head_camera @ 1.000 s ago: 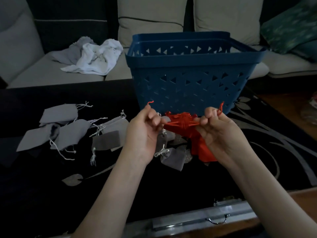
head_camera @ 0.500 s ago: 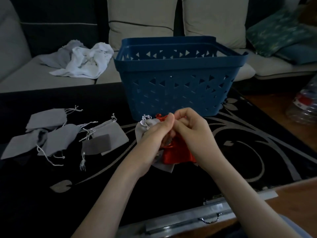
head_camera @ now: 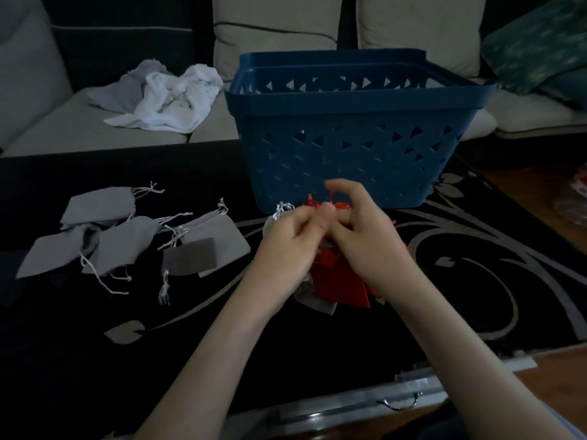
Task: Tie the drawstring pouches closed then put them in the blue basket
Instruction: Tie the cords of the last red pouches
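Head view: hands [head_camera: 286,249] [head_camera: 371,246] pinch red pouch [head_camera: 336,281], mouth toward blue basket [head_camera: 349,147]

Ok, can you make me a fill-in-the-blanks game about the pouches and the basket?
1. The left hand and right hand pinch the drawstring of the ___ pouch.
2. The basket behind the hands is coloured ___.
3. The holes in its wall are shaped like ___.
4. The flat pouches lying to the left are ___.
Missing words: red, blue, triangles, grey.
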Demonstrator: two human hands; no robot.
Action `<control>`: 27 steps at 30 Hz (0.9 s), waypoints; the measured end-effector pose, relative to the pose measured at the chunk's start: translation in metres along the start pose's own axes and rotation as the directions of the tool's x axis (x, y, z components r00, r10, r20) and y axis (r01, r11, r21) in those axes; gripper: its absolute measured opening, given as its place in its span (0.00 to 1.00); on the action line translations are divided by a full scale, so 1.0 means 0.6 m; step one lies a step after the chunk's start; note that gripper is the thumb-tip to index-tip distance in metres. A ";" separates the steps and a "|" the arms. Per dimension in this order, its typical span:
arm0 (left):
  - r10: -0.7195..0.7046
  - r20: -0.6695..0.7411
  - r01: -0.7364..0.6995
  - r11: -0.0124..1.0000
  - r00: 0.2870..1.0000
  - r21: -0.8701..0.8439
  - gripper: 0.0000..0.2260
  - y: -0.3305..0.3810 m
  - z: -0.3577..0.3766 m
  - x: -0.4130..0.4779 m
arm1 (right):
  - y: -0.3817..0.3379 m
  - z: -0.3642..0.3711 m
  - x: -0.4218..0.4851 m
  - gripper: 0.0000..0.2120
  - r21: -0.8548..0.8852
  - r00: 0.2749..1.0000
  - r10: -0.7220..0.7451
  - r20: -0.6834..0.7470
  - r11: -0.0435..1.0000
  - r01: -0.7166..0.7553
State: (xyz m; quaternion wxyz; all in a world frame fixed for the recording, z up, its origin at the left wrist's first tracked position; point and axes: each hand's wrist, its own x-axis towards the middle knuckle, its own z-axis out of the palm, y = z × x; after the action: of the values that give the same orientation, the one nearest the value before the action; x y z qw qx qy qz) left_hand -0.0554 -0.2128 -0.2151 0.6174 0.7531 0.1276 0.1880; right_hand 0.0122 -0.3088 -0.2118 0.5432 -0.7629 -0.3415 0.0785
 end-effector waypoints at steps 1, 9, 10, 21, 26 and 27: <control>0.016 -0.003 -0.015 0.999 1.000 0.037 0.16 -0.004 0.000 0.000 | 0.001 0.001 0.000 0.17 -0.017 1.000 -0.008 -0.004 1.000 0.008; -0.135 -0.161 0.107 0.979 0.978 -0.172 0.19 -0.012 0.006 0.006 | 0.000 0.011 -0.007 0.07 0.105 1.000 -0.021 0.021 0.994 0.019; -0.152 -0.137 0.121 0.971 0.979 -0.207 0.21 -0.011 0.006 0.005 | -0.001 0.013 -0.009 0.07 0.120 0.999 -0.038 0.016 0.992 0.036; -0.192 0.033 0.188 0.895 0.981 -0.405 0.12 -0.011 -0.018 0.012 | 0.001 -0.006 -0.010 0.12 0.358 0.996 -0.002 0.090 0.933 -0.031; -0.102 0.090 0.128 0.921 0.991 -0.367 0.07 -0.008 -0.044 0.013 | 0.005 -0.026 -0.007 0.18 0.397 0.979 0.100 0.176 0.903 -0.163; -0.069 0.124 0.106 0.942 0.990 -0.318 0.06 -0.007 -0.044 0.012 | 0.006 -0.028 -0.006 0.17 0.405 0.980 0.118 0.160 0.897 -0.175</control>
State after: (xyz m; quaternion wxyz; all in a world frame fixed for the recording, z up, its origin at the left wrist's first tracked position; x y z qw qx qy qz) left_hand -0.0603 -0.1855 -0.2140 0.7465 0.6445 0.0939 0.1365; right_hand 0.0194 -0.3246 -0.2095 0.6625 -0.6459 -0.2935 0.2404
